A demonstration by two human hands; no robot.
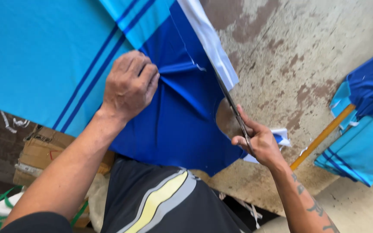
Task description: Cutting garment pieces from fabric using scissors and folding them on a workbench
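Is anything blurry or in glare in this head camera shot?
Head view: even daylight, no glare; left hand and blue cloth sharp; scissors thin and slightly soft in the right hand; table edges tilt from the wide lens.

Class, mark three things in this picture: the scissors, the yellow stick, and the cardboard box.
scissors (pixel 232 103), head view, on the closed blades.
yellow stick (pixel 324 134), head view, on the middle of its visible length.
cardboard box (pixel 39 151), head view, on its top face.
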